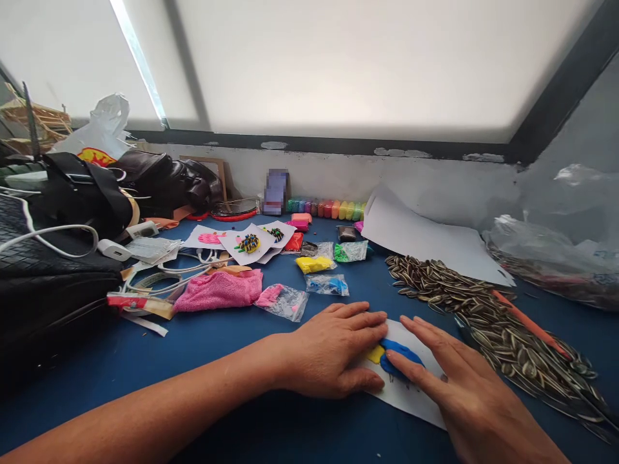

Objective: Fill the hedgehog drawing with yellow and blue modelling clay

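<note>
A small sheet of white paper (411, 394) lies on the blue tabletop, with blue modelling clay (403, 353) spread flat on it. Yellow clay (376, 354) touches the blue patch on its left, partly covered by my fingers. My left hand (333, 351) rests flat across the left of the paper, fingers stretched out. My right hand (449, 370) is open, its index finger laid on the blue clay and its other fingers extended over the paper's right side. Some dark pencil-like marks show below the clay.
Sunflower seeds (507, 335) are heaped at right with an orange strip (532, 324) on them. Ahead lie clay packets (316, 264), a pink cloth (220, 289) and finished clay pictures (249, 243). White sheets (425, 232) stand behind; a black bag (53, 270) and cables fill the left.
</note>
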Available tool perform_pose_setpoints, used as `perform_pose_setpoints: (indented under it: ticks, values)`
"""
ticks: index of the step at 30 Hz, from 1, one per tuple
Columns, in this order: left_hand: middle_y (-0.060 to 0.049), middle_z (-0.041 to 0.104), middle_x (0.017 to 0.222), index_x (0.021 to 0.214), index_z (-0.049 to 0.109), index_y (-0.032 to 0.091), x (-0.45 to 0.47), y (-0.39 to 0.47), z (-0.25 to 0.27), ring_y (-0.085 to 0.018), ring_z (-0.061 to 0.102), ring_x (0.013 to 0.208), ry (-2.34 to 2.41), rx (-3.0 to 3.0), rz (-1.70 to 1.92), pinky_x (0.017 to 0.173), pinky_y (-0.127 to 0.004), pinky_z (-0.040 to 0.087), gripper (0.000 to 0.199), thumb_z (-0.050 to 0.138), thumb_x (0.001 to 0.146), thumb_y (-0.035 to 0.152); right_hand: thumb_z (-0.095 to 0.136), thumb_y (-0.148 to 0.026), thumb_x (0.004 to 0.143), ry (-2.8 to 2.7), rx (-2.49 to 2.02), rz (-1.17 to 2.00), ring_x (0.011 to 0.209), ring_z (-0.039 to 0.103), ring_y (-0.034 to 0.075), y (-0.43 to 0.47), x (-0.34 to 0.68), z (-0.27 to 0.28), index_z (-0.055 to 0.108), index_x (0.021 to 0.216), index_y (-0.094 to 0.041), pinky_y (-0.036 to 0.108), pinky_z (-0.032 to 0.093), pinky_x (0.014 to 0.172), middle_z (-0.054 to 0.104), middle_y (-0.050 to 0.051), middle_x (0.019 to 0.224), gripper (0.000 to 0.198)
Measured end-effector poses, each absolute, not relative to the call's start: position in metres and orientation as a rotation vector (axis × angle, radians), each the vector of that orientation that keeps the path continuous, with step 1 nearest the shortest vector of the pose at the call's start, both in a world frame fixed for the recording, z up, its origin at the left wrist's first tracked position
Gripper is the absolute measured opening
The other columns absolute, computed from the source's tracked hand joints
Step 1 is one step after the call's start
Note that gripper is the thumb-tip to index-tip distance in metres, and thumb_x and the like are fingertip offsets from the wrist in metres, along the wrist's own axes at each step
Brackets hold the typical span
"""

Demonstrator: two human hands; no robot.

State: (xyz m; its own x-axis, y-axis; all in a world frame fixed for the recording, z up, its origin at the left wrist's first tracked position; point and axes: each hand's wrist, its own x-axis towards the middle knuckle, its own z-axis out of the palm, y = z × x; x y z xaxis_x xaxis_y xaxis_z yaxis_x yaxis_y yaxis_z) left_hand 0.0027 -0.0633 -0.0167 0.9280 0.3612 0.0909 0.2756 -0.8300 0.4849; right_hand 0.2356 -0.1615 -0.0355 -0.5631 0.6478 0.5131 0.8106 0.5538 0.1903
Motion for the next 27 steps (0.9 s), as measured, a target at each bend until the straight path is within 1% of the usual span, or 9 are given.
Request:
perform_pose_setpoints:
  ticks: [3,8,12,14,16,19,22,24,27]
  values:
    - [-0.011,0.033,0.157,0.148,0.039,0.017,0.003,-0.063,-0.017,-0.032,0.022,0.148,0.460,2.596,0.238,0.120,-0.049,0.022,0.066,0.056,0.093,0.050,0.042,0.004,0.074,-2.416,-1.178,-0.563,0.128,0.055,0.031,-0.162,0.235,-0.037,0.066,0.128,-0.027,0.045,0.056,0.089,0.052,0.015,0.145,0.066]
    - [-0.011,0.033,0.157,0.149,0.038,0.017,0.003,-0.063,-0.018,-0.032,0.022,0.148,0.454,2.604,0.247,0.120,-0.049,0.021,0.068,0.057,0.093,0.050,0.043,0.005,0.077,-2.377,-1.147,-0.555,0.126,0.057,0.031,-0.162,0.233,-0.037,0.067,0.124,-0.026,0.046,0.057,0.086,0.057,0.018,0.139,0.061]
    - [-0.013,0.032,0.158,0.149,0.037,0.014,0.002,-0.062,-0.018,-0.032,0.020,0.149,0.447,2.591,0.235,0.121,-0.049,0.020,0.070,0.056,0.093,0.051,0.047,0.000,0.083,-2.401,-1.093,-0.515,0.132,0.052,0.030,-0.165,0.236,-0.031,0.068,0.120,-0.023,0.044,0.055,0.093,0.057,0.017,0.140,0.049]
    - [-0.012,0.031,0.158,0.150,0.036,0.015,0.001,-0.061,-0.016,-0.031,0.019,0.149,0.440,2.574,0.221,0.121,-0.049,0.020,0.071,0.056,0.093,0.052,0.047,0.000,0.084,-2.412,-1.072,-0.472,0.134,0.050,0.028,-0.166,0.237,-0.028,0.067,0.119,-0.022,0.043,0.053,0.096,0.057,0.015,0.140,0.046]
    - [-0.010,0.031,0.158,0.150,0.036,0.017,0.001,-0.060,-0.013,-0.029,0.018,0.150,0.444,2.554,0.187,0.121,-0.049,0.020,0.067,0.055,0.094,0.048,0.050,0.000,0.084,-2.399,-1.053,-0.429,0.132,0.052,0.027,-0.167,0.235,-0.027,0.065,0.120,-0.022,0.039,0.054,0.096,0.058,0.014,0.139,0.045]
    - [-0.008,0.030,0.159,0.150,0.037,0.019,0.001,-0.057,-0.011,-0.027,0.019,0.150,0.451,2.544,0.153,0.121,-0.046,0.021,0.059,0.053,0.096,0.036,0.055,-0.005,0.087,-2.299,-1.140,-0.352,0.125,0.057,0.025,-0.168,0.231,-0.027,0.065,0.106,-0.023,0.037,0.053,0.096,0.060,0.011,0.133,0.028]
    - [-0.009,0.028,0.159,0.148,0.040,0.018,-0.001,-0.056,-0.012,-0.027,0.020,0.150,0.415,2.578,0.165,0.121,-0.045,0.021,0.056,0.052,0.097,0.036,0.056,-0.013,0.091,-2.250,-1.229,-0.293,0.121,0.059,0.024,-0.167,0.229,-0.027,0.062,0.088,-0.024,0.036,0.054,0.093,0.062,0.009,0.126,0.013]
    - [-0.010,0.030,0.159,0.148,0.039,0.017,-0.002,-0.055,-0.013,-0.029,0.021,0.149,0.379,2.621,0.176,0.121,-0.045,0.021,0.055,0.049,0.098,0.039,0.058,-0.015,0.091,-2.291,-1.223,-0.292,0.120,0.059,0.023,-0.165,0.229,-0.028,0.060,0.087,-0.025,0.034,0.054,0.090,0.061,0.008,0.125,0.011]
    - [-0.011,0.032,0.158,0.149,0.038,0.016,-0.003,-0.056,-0.014,-0.030,0.024,0.148,0.341,2.683,0.206,0.120,-0.047,0.022,0.054,0.045,0.100,0.039,0.058,-0.018,0.092,-2.289,-1.240,-0.314,0.121,0.057,0.022,-0.163,0.230,-0.031,0.058,0.093,-0.026,0.036,0.053,0.091,0.059,0.008,0.127,0.008]
